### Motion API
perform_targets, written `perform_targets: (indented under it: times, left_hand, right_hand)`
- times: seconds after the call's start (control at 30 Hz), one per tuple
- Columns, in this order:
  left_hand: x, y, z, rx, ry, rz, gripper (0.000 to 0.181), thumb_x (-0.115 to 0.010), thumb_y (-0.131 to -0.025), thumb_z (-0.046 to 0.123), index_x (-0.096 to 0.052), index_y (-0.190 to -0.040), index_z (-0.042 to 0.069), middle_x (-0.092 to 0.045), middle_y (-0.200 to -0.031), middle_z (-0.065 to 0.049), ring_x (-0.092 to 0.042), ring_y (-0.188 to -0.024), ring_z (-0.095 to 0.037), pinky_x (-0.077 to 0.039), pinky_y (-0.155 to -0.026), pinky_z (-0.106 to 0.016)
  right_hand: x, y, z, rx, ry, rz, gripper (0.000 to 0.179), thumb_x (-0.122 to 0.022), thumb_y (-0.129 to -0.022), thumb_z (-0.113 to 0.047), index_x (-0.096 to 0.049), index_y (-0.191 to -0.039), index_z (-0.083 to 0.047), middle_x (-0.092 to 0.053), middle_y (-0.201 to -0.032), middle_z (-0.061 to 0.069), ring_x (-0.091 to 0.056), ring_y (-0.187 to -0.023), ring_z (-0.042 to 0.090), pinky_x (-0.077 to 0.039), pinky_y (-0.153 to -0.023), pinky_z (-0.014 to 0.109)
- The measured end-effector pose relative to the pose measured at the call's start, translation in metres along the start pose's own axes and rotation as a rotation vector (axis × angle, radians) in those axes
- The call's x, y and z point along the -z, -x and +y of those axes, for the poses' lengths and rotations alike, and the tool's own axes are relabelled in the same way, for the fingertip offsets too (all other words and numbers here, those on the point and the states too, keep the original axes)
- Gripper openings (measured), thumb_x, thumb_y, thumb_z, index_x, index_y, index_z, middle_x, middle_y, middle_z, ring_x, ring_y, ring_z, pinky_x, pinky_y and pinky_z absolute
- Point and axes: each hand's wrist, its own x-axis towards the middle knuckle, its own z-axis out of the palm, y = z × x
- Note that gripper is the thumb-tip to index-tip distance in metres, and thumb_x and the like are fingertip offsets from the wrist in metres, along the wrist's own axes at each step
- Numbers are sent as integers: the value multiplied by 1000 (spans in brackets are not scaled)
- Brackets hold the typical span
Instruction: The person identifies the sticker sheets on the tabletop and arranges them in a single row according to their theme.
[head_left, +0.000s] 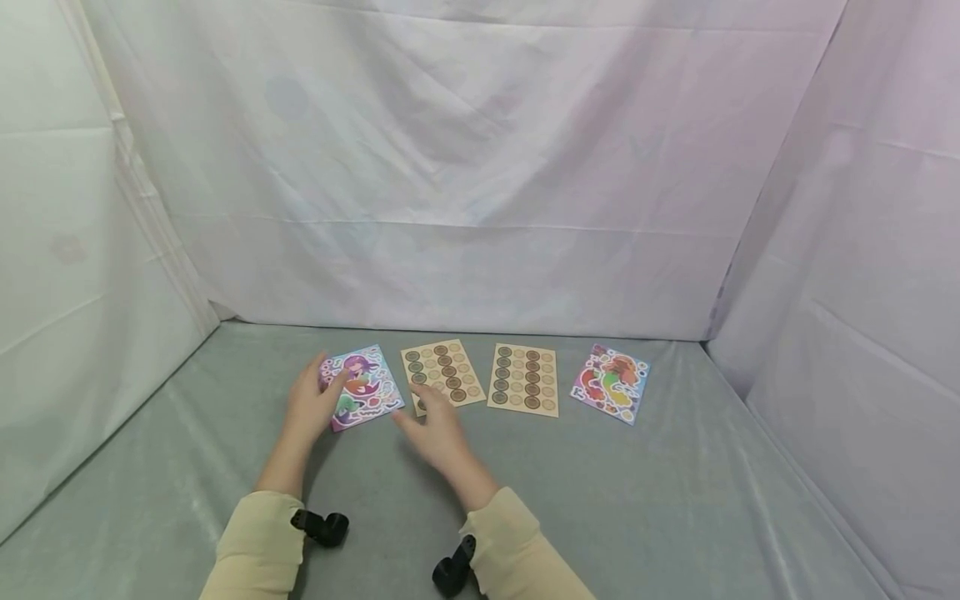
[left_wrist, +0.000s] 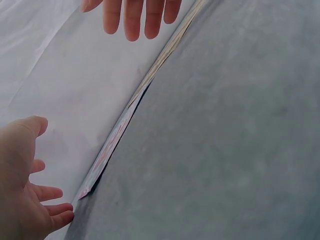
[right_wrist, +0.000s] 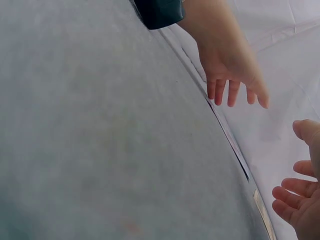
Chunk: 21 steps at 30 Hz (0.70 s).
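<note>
As my left hand (head_left: 313,402) and right hand (head_left: 441,432), both spread, flank the left sheet (head_left: 377,390), this seems reaching; edges need pinching.

Cream sleeves (head_left: 257,533), black wrist cameras (head_left: 328,529)

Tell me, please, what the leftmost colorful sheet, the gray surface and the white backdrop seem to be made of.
Leftmost colorful sheet: probably paper or thin plastic, gloss uncertain; flat, with printed pictures.
Gray surface: perhaps soft matte cloth, given its mottled, brushed tone.
White backdrop: likely fabric, matte, with creases and soft folds.
</note>
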Motion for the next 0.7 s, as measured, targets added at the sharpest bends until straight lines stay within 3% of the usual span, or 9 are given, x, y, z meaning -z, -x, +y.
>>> perform_targets:
  times: [0.13,0.47,0.7]
  left_hand:
    - [-1,-1,-5,-6,13,6,67,-48,-99,32,-22,-149,-4,-26,-149,-29,-20,-138,-44,-15,-112,-53]
    - [-5,2,-11,47,98,44,63,-49,-100,28,-26,-147,-6,-30,-148,-28,-26,-137,-40,-21,-111,-49]
    - [-11,5,-15,47,102,103,60,-51,-97,24,-32,-144,-7,-39,-141,-30,-34,-131,-44,-26,-108,-52]
  right_hand:
    - [-4,-1,0,-27,-30,-16,53,-68,-89,-27,-54,-133,-1,-56,-129,14,-58,-110,28,-50,-88,37]
    - [-13,1,4,-126,-197,-35,50,-68,-90,-26,-55,-132,-2,-57,-127,13,-57,-111,27,-51,-87,36]
    - [-15,2,7,-154,-209,-65,53,-67,-90,-29,-54,-134,-4,-58,-124,10,-57,-104,19,-51,-81,31]
